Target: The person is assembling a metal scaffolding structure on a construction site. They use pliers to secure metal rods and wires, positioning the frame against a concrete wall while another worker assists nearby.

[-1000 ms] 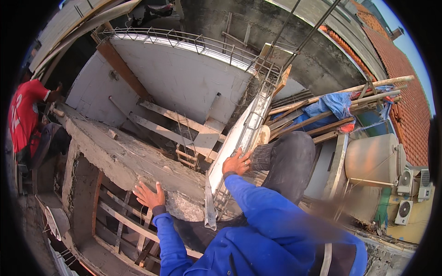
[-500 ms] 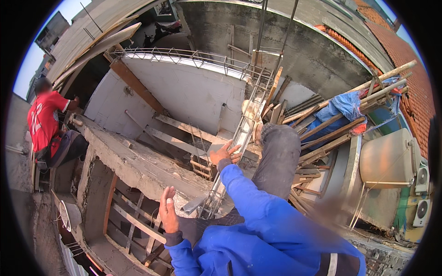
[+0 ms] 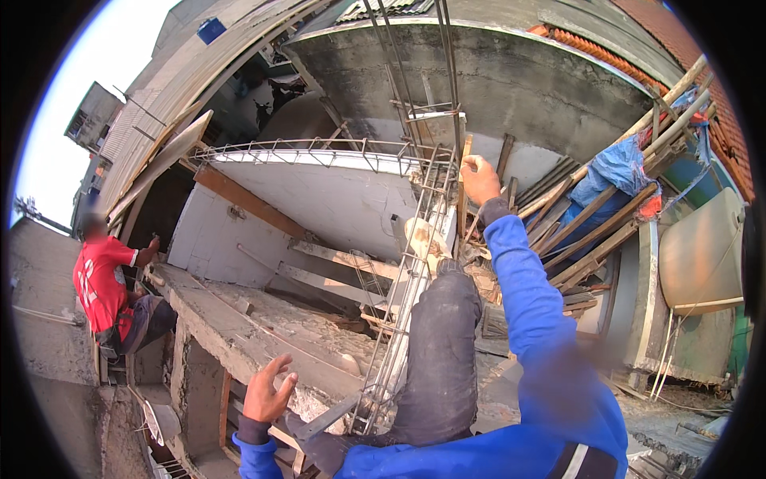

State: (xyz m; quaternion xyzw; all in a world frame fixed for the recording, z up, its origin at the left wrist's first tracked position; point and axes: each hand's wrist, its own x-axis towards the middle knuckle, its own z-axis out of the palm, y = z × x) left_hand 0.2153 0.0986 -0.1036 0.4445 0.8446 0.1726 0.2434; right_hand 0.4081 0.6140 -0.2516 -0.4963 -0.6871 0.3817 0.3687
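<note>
My left hand (image 3: 270,391) is held in the air at the lower left, fingers spread, with nothing in it. Close to it lies a flat grey piece (image 3: 331,417) beside my leg, its kind unclear. My right hand (image 3: 481,180) is raised, its fingers curled against the edge of an upright wooden board (image 3: 463,195). Left of that board, a long steel rebar cage (image 3: 419,271) runs along the top of a narrow wall, past my dark trouser leg (image 3: 443,351). My foot is beside the cage, near a pale rounded lump (image 3: 427,239).
A person in a red shirt (image 3: 104,275) sits at the left by a rough concrete ledge (image 3: 231,319). Upright rebar rods (image 3: 447,64) stand ahead. Wooden poles and a blue tarp (image 3: 610,172) are piled right, near a large tank (image 3: 702,255). Deep openings drop beneath the ledge.
My right hand has left the rebar cage and moved up and right to the wooden board. My left hand has shifted lower and left, staying open. The view has turned.
</note>
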